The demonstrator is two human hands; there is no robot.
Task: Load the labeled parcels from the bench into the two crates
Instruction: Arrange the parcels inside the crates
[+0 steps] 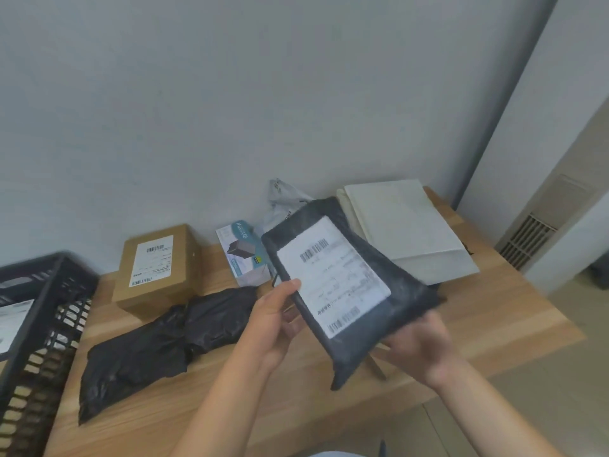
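Your left hand (273,321) pinches the dark parcel (349,288) at its left edge, thumb on the label; your right hand (420,346), blurred, lies under its lower corner, grip unclear. The parcel tilts above the tabletop (494,308), label up, brown box (158,268) beyond

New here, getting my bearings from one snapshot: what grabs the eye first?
The dark mailer with its big white label, held up mid-frame above the wooden bench. Back left stands a labelled brown box, a crumpled black bag before it, and a black crate at the left edge.
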